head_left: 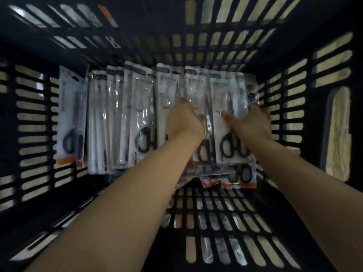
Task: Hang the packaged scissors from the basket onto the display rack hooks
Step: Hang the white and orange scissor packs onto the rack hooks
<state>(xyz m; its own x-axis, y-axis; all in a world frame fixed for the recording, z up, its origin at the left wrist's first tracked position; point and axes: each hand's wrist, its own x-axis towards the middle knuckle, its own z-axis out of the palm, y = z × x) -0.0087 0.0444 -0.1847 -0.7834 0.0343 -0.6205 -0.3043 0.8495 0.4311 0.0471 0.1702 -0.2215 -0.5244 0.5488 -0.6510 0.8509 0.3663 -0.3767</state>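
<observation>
I look straight down into a dark slatted plastic basket (33,122). Several packaged scissors (139,114), in clear blister packs with white cards and black handles, stand in a row across its far half. My left hand (184,120) reaches in at the middle and its fingers curl over the packs there. My right hand (253,122) grips the rightmost pack of scissors (227,118), thumb on its front and fingers behind its right edge. Both forearms come in from the bottom of the view. The display rack is out of view.
The basket's slatted walls rise on all sides around my arms. Its slatted floor (214,213) shows bare in the near half. A couple of packs (238,178) lie lower at the front right, orange strips showing. A pale floor shows through the slats.
</observation>
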